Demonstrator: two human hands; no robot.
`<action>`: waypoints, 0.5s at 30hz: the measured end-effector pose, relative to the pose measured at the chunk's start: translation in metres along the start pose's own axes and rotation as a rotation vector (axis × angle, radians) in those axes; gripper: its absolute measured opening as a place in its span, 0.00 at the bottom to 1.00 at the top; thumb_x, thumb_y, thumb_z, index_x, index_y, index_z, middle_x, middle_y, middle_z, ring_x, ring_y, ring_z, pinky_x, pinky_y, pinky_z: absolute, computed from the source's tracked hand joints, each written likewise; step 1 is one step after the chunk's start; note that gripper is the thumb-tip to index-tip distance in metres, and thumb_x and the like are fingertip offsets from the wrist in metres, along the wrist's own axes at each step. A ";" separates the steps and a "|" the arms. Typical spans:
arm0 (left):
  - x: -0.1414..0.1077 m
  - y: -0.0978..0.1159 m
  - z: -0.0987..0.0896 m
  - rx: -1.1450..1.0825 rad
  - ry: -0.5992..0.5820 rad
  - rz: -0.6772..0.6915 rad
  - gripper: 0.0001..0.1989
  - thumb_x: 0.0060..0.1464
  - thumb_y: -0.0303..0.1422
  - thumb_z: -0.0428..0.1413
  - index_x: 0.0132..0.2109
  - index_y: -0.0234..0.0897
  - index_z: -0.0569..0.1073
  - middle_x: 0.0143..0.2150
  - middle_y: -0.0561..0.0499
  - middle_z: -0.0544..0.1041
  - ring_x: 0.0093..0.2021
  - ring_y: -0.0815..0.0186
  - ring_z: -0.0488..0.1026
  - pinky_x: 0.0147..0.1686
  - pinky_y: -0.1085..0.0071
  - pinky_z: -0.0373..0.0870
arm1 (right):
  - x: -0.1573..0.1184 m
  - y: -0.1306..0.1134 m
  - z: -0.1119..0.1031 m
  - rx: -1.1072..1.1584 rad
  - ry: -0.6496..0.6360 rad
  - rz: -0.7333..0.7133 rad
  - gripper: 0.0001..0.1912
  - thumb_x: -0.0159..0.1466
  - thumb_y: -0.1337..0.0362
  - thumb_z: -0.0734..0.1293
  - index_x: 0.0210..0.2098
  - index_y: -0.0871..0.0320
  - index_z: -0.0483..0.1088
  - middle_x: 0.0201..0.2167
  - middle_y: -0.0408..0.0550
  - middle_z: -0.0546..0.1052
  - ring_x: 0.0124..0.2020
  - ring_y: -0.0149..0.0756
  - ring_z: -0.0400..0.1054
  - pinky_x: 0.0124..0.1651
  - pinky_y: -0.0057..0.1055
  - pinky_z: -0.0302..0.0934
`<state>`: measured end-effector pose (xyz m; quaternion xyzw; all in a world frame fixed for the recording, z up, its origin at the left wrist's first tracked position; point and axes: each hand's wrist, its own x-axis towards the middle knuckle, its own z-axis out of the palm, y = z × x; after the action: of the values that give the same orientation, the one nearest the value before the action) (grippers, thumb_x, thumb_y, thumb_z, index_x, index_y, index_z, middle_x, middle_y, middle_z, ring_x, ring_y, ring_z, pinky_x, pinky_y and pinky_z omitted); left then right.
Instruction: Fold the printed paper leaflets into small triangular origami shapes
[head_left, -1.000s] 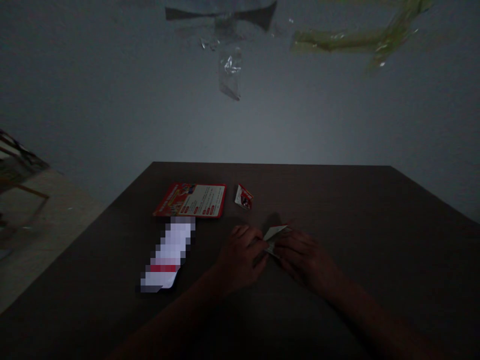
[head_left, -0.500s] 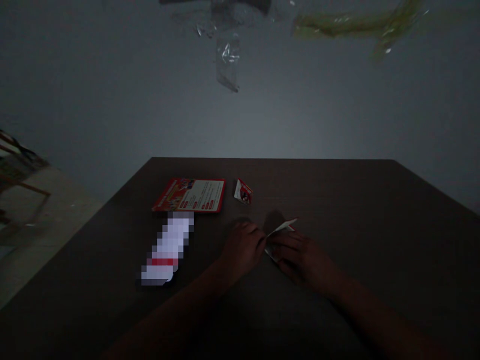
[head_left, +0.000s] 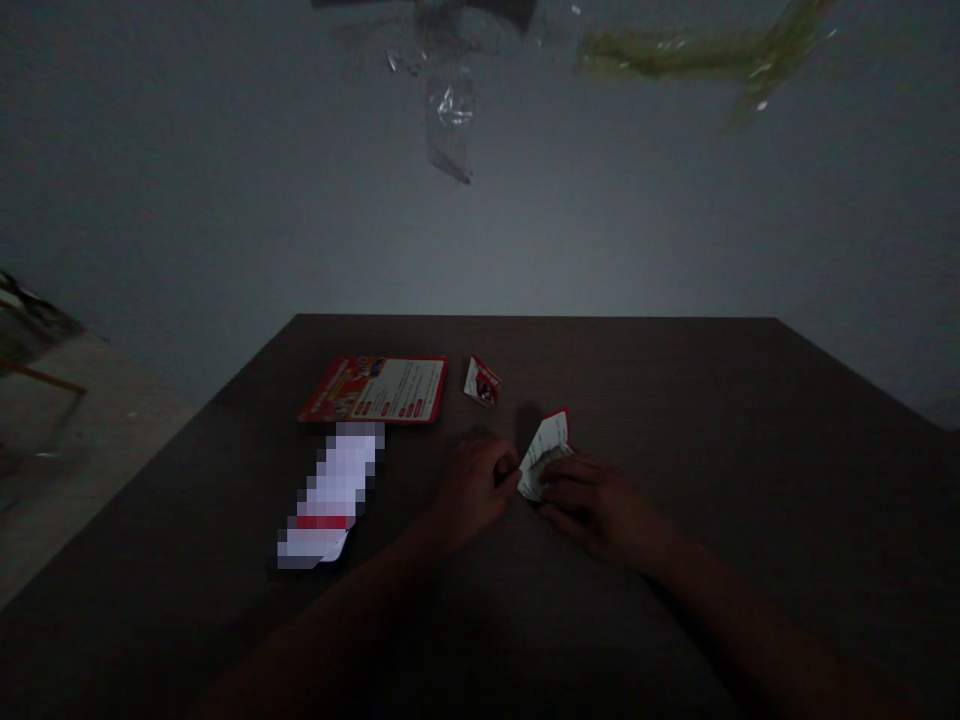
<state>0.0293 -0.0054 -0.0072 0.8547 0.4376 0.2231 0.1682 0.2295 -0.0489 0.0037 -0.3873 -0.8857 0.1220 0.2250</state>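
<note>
Between my two hands is a folded piece of printed paper (head_left: 551, 435), pale with text on its inner side and a red edge at the top. My left hand (head_left: 474, 488) is closed, thumb and forefinger pinching the paper's left corner. From the right, my right hand (head_left: 600, 508) grips the paper with bent fingers that cover its lower right part. Just beyond them on the table lies a small folded red and white paper (head_left: 481, 382), its sides slightly raised.
A stack of red and white printed leaflets (head_left: 390, 390) lies at the left of the dark table (head_left: 675, 400). Nearer me is a phone (head_left: 334, 490) with a lit, pixelated screen. Behind stands a grey wall (head_left: 600, 220) with yellowish tape (head_left: 675, 55) and clear plastic (head_left: 450, 125).
The paper has turned and opened toward me, so its printed inner side now shows. My left fingers have loosened into a pinch at its corner. The view has shifted slightly.
</note>
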 end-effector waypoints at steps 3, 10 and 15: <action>-0.002 0.001 -0.005 0.012 -0.049 0.050 0.03 0.53 0.26 0.54 0.34 0.36 0.73 0.31 0.53 0.72 0.33 0.68 0.69 0.35 0.72 0.61 | 0.001 0.000 0.001 0.008 0.007 0.000 0.08 0.62 0.67 0.64 0.39 0.54 0.74 0.40 0.49 0.76 0.44 0.39 0.69 0.49 0.38 0.61; -0.015 0.010 -0.015 0.135 -0.151 0.117 0.09 0.56 0.29 0.50 0.37 0.36 0.76 0.32 0.48 0.73 0.35 0.63 0.68 0.39 0.64 0.59 | -0.001 0.001 0.004 0.008 0.026 0.037 0.08 0.64 0.65 0.62 0.38 0.55 0.74 0.41 0.50 0.75 0.45 0.38 0.68 0.50 0.38 0.61; -0.017 0.012 -0.018 0.191 -0.172 0.119 0.11 0.59 0.31 0.48 0.40 0.37 0.75 0.34 0.48 0.73 0.37 0.62 0.68 0.40 0.64 0.59 | -0.001 0.002 0.005 0.014 0.045 0.046 0.08 0.64 0.65 0.62 0.38 0.55 0.74 0.40 0.50 0.76 0.45 0.38 0.68 0.50 0.39 0.61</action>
<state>0.0190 -0.0247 0.0099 0.9073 0.3892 0.1160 0.1094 0.2289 -0.0489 -0.0020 -0.4087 -0.8703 0.1247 0.2447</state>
